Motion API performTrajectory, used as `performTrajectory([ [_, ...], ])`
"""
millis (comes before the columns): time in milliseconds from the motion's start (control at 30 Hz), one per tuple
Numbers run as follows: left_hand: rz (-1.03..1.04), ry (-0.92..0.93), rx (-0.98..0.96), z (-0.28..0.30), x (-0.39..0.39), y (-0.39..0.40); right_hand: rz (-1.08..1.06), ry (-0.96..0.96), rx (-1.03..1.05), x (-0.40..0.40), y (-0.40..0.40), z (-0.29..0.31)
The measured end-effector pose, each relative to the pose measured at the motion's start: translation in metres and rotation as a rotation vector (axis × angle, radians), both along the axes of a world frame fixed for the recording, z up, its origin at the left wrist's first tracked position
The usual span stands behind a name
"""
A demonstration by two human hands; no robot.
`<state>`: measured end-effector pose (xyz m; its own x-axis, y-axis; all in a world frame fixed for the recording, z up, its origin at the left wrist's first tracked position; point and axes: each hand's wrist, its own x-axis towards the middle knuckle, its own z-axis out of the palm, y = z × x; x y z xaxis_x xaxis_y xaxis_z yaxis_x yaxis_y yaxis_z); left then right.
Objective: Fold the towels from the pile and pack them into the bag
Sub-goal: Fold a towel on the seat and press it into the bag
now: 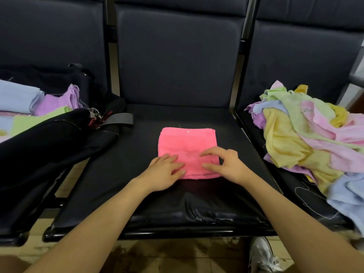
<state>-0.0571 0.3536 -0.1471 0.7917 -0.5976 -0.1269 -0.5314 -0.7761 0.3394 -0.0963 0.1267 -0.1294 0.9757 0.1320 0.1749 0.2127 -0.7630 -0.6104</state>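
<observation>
Viewing from the head camera: one folded pink towel [187, 150] lies flat on the middle seat [137, 174] of three dark seats. My left hand [163, 172] rests on its near left corner, fingers straight and flat, gripping nothing. My right hand [226, 164] rests on its near right edge, fingers loosely extended, pinching nothing I can see. One black bag [49, 138] sits open on the left seat with folded towels inside. One unfolded pile [307, 134] occupies the right seat. One white shoe [262, 255] shows below.
</observation>
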Motion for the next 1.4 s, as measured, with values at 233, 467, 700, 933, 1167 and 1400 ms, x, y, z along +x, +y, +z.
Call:
performTrajectory([
  [233, -0.061, 0.042, 0.066, -0.001, 0.002, 0.007, 0.067, 0.031, -0.423, -0.013, -0.012, -0.003],
  [467, -0.037, -0.131, -0.062, 0.007, -0.003, 0.011, 0.061, -0.008, -0.499, -0.012, -0.006, -0.012],
  [700, 0.057, -0.180, 0.025, 0.008, -0.002, 0.005, -0.020, -0.152, -0.465, -0.006, 0.001, -0.001],
  [933, 0.130, -0.154, -0.077, 0.007, 0.002, 0.008, -0.066, -0.072, -0.190, 0.000, 0.002, 0.007],
  [1167, 0.256, -0.001, -0.450, 0.001, 0.007, 0.017, -0.164, -0.008, -0.114, 0.001, -0.007, 0.006],
  [1400, 0.244, 0.015, -0.503, 0.002, 0.007, 0.018, -0.010, 0.193, -0.403, -0.006, -0.009, 0.011],
])
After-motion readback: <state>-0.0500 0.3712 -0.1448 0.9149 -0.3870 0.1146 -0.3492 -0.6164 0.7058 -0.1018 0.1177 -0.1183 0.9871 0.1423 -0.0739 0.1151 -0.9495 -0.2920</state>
